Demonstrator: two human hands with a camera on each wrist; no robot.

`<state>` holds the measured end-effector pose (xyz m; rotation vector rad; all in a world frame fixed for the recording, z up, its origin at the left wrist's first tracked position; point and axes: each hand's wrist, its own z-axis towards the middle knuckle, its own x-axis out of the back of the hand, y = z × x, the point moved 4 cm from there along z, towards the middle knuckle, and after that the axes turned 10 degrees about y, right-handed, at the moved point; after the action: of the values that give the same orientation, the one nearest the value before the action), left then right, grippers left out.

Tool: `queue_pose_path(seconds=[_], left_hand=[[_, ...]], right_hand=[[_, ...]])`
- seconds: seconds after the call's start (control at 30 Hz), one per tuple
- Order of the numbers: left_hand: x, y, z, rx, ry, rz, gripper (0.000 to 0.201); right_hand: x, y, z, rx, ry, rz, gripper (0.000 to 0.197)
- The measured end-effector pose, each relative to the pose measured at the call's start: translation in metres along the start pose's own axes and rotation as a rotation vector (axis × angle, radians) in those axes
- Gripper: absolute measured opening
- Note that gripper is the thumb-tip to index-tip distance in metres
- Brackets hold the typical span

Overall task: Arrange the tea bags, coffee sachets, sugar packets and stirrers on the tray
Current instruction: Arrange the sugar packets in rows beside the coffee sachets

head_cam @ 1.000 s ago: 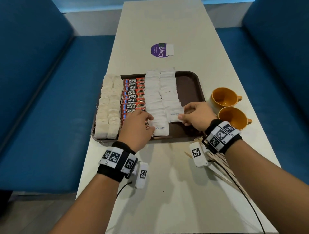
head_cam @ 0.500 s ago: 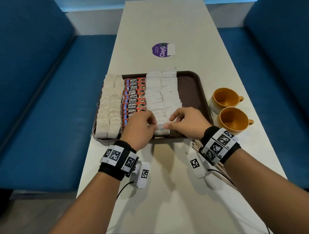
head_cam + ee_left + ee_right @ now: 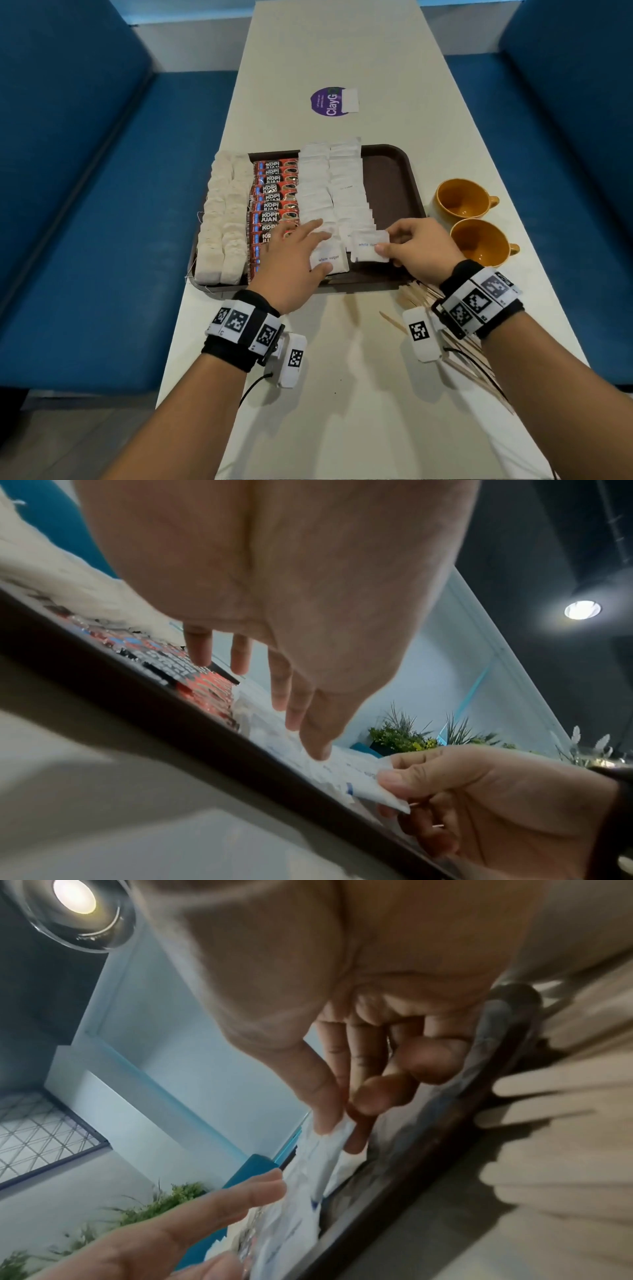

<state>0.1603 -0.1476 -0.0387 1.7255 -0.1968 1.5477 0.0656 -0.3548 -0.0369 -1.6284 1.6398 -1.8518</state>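
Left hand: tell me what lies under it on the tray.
Under the open left hand lie a white sugar packet and the near coffee sachets; what its palm covers cannot be seen.

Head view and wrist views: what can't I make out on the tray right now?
- Nearest coffee sachets: head view, left hand covers them.
- Sugar packet print: right hand pinches it, its thumb hiding the last letters.
- Stirrers: right wrist hides part of the pile, so no count.
- Tray contents: left wrist view, blurred.

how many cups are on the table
2. One orange ceramic cup sits right of the brown plastic tray; the second orange cup sits just nearer, beside the right hand. Neither appears hidden.
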Motion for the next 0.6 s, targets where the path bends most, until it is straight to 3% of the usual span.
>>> queue_pose_path(seconds=[0.2,0.4,0.6], left_hand=[[-0.01,-0.004,-0.011,0.018,-0.125,0.071,0.049],[-0.003,-0.005,-0.011,0.024,-0.068,-0.006,0.046],[-0.005,-0.006,-0.006,0.038,-0.019,-0.043,0.028]], right_hand=[[-0.009,0.004,0.003,-0.02,-0.02,-0.074,0.022],[-0.01,0.0,0.01,-0.014,0.007,-0.08,0.027],[-0.009,-0.003,0.014,0.011,0.05,-0.163,0.03]])
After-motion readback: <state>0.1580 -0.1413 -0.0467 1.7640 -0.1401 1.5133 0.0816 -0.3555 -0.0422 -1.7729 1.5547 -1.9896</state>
